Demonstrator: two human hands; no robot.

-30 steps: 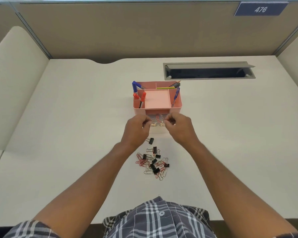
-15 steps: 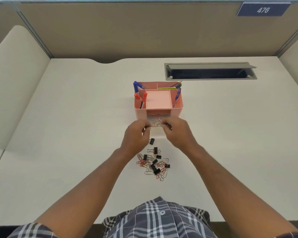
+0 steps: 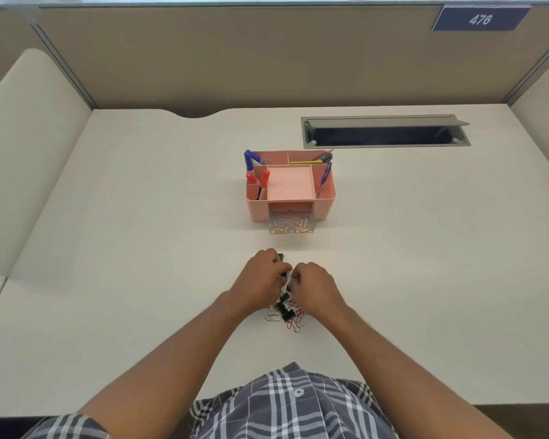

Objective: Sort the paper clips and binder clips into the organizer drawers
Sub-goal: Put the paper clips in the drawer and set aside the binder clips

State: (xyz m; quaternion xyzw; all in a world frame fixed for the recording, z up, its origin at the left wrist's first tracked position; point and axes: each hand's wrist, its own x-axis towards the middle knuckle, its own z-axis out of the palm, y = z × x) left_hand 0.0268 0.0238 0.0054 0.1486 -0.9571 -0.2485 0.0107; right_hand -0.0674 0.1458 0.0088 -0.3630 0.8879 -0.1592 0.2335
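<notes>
A pink desk organizer (image 3: 324, 207) stands mid-desk, its clear lower drawer (image 3: 292, 228) pulled out toward me with several paper clips in it. A mixed pile of black binder clips and red and silver paper clips (image 3: 289, 313) lies nearer to me. Both hands hover over the pile's far end with fingers curled down. My left hand (image 3: 260, 282) pinches a black binder clip (image 3: 287, 274) under its thumb. Another black binder clip (image 3: 280, 257) lies at its fingertips. My right hand (image 3: 316, 288) has its fingertips at the same spot; what they hold is hidden.
Blue and red markers (image 3: 251, 166), a pencil and pens stand in the organizer's top compartments. A grey cable hatch (image 3: 384, 131) is open at the back right. Beige partition walls enclose the desk on three sides.
Both hands let go of the clear drawer and drew back toward me, coming down on the clip pile. The drawer stays pulled out with the paper clips in it.
</notes>
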